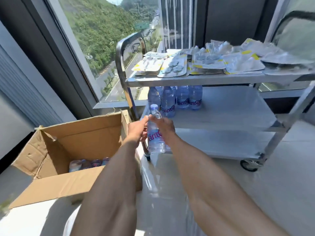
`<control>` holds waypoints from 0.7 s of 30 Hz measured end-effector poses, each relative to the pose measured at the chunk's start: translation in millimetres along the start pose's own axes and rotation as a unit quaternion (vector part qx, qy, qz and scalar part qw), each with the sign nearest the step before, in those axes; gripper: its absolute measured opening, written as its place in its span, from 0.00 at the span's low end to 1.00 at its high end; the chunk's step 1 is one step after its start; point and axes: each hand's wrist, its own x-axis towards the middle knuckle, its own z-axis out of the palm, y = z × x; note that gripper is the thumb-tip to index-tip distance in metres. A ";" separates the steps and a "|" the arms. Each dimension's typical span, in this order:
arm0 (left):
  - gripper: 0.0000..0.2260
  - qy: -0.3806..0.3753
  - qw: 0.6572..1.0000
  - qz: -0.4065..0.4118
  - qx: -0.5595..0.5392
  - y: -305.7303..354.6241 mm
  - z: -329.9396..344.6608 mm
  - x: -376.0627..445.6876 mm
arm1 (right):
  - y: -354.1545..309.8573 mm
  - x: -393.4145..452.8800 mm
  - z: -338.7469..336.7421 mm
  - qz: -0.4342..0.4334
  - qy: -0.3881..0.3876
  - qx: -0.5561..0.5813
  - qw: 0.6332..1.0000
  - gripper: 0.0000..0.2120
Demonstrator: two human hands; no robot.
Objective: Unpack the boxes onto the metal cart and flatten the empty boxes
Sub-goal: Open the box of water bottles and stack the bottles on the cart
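Observation:
A clear water bottle [156, 133] with a blue cap stands upright in the air in front of the metal cart [196, 80]. My left hand [137, 129] and my right hand [163, 125] both hold it by its upper body, one on each side. Several like bottles [177, 99] stand at the left end of the cart's middle shelf. An open cardboard box [71, 147] lies on the floor to my left, with more bottles [90, 164] in its bottom.
Flat blister packs [204, 63] cover the cart's top shelf. The cart's handle [122, 48] rises at its left end, by a large window [95, 40]. A caster [249, 165] shows at the cart's right. The pale floor [255, 193] stretches to my right.

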 end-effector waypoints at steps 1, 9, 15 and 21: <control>0.16 -0.027 1.000 -0.005 0.015 1.3 11.5 -2.0 | -1.2 1.1 -13.1 -0.026 0.034 -0.044 0.998 0.23; 0.06 -0.061 0.986 0.073 0.135 17.3 93.0 20.3 | -14.0 38.1 -92.9 -0.130 0.232 -0.155 0.951 0.24; 0.06 -0.048 0.982 0.064 0.173 3.3 84.3 57.6 | -15.8 76.2 -100.3 -0.195 0.285 -0.121 0.931 0.22; 0.04 0.010 0.978 0.056 0.202 -14.9 85.2 88.2 | -5.1 106.5 -94.4 -0.189 0.254 -0.128 0.940 0.27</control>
